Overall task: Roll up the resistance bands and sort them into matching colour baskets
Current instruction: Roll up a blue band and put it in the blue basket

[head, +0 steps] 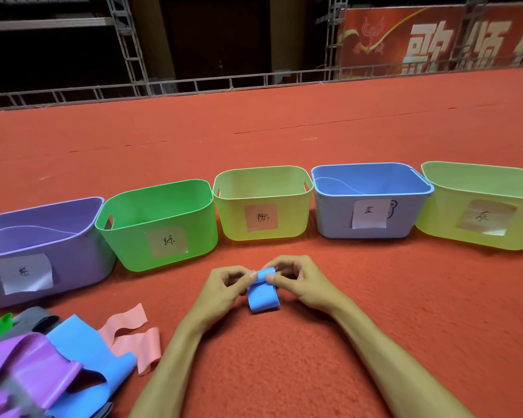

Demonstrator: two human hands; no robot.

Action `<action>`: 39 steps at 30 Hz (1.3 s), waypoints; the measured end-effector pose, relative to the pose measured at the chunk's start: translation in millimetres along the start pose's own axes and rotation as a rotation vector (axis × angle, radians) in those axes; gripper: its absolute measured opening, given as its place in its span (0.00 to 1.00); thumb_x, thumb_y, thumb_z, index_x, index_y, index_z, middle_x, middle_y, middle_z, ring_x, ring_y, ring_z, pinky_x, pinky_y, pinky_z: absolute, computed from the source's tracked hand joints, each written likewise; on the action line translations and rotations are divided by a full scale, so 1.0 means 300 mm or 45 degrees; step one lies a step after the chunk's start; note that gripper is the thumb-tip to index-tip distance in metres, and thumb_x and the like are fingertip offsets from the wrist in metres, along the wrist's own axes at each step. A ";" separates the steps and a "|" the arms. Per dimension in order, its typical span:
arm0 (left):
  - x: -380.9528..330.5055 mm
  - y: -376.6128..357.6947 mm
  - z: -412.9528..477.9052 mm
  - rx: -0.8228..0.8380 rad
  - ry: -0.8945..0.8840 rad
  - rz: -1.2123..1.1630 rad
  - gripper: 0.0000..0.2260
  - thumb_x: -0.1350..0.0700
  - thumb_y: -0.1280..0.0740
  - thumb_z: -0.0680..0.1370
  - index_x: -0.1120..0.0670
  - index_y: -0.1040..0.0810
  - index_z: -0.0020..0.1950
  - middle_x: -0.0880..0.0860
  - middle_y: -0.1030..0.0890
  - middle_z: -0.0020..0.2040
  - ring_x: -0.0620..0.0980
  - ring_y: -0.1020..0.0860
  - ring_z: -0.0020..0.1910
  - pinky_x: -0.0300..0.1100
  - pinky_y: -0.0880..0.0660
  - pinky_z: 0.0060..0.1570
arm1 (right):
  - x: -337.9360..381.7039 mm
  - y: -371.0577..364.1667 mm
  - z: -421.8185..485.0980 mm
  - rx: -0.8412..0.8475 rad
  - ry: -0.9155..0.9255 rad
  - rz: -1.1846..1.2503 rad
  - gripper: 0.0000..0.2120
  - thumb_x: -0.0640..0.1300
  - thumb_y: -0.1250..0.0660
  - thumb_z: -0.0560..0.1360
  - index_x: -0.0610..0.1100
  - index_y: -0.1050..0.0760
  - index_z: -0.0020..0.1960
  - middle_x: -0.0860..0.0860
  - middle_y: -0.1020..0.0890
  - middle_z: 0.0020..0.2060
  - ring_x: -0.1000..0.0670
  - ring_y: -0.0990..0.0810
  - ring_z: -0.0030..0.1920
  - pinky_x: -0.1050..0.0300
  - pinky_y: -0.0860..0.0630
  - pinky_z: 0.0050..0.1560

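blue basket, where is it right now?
Head view, right of centre: blue basket sits fourth from left in the row, between the middle yellow-green basket and the far-right yellow-green basket.

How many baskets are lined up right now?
5, in one row, left to right: purple plastic basket, green plastic basket, yellow-green plastic basket, blue plastic basket, second yellow-green plastic basket, cut off at right.
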State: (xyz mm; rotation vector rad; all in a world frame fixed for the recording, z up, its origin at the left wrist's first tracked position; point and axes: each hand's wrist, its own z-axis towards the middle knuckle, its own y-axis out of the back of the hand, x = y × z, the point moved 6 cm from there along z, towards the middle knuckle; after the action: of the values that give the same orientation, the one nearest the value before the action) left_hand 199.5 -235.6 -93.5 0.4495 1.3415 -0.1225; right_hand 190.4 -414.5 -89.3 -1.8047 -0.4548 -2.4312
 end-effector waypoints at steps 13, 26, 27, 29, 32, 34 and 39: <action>-0.003 0.015 -0.004 0.000 -0.044 -0.035 0.06 0.61 0.28 0.80 0.59 0.15 0.56 0.57 0.13 0.52 0.49 0.16 0.51 0.40 0.21 0.54 | -0.018 -0.009 0.003 -0.046 -0.100 -0.037 0.08 0.43 0.30 0.80 0.39 0.15 0.52 0.46 0.12 0.46 0.56 0.18 0.46 0.59 0.24 0.51; 0.012 0.006 0.011 0.006 -0.014 0.019 0.09 0.60 0.34 0.84 0.61 0.16 0.48 0.45 0.20 0.37 0.40 0.27 0.36 0.31 0.31 0.37 | -0.001 -0.005 -0.005 -0.028 -0.006 0.019 0.09 0.35 0.29 0.80 0.37 0.16 0.59 0.43 0.12 0.51 0.54 0.16 0.49 0.59 0.23 0.54; 0.016 0.008 0.012 0.009 -0.022 0.027 0.09 0.61 0.34 0.83 0.62 0.16 0.49 0.46 0.19 0.38 0.40 0.26 0.37 0.31 0.30 0.38 | -0.002 -0.003 -0.006 -0.033 -0.010 0.019 0.09 0.35 0.29 0.79 0.36 0.16 0.59 0.44 0.12 0.51 0.54 0.16 0.49 0.60 0.23 0.54; 0.017 0.006 0.010 0.020 -0.025 0.032 0.08 0.62 0.34 0.83 0.65 0.16 0.51 0.46 0.17 0.39 0.39 0.24 0.38 0.31 0.29 0.40 | -0.005 -0.001 -0.004 -0.036 -0.012 0.008 0.10 0.35 0.28 0.78 0.37 0.16 0.59 0.43 0.12 0.50 0.54 0.17 0.48 0.59 0.22 0.53; 0.010 0.002 0.008 0.022 -0.003 0.001 0.07 0.63 0.33 0.83 0.64 0.16 0.52 0.48 0.15 0.41 0.40 0.21 0.40 0.31 0.27 0.40 | -0.013 0.000 0.005 -0.059 -0.047 -0.004 0.10 0.40 0.28 0.76 0.39 0.16 0.56 0.44 0.12 0.49 0.53 0.17 0.48 0.58 0.23 0.54; 0.004 0.003 0.004 0.014 -0.009 -0.014 0.05 0.61 0.31 0.82 0.61 0.15 0.53 0.50 0.13 0.45 0.42 0.19 0.44 0.32 0.25 0.44 | -0.021 -0.002 0.008 -0.072 -0.093 0.000 0.10 0.44 0.29 0.78 0.38 0.15 0.53 0.48 0.12 0.46 0.56 0.17 0.46 0.61 0.23 0.52; 0.002 0.010 0.000 0.021 -0.034 0.000 0.10 0.52 0.28 0.77 0.56 0.14 0.54 0.55 0.13 0.50 0.47 0.17 0.49 0.38 0.24 0.52 | -0.028 -0.008 0.003 -0.057 -0.128 -0.009 0.06 0.38 0.30 0.81 0.38 0.15 0.49 0.50 0.13 0.40 0.56 0.17 0.41 0.62 0.24 0.47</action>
State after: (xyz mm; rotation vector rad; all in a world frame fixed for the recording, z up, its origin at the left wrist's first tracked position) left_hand 200.5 -232.8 -93.2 0.4604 1.3150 -0.1394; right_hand 193.2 -412.8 -97.3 -1.9535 -0.4185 -2.3816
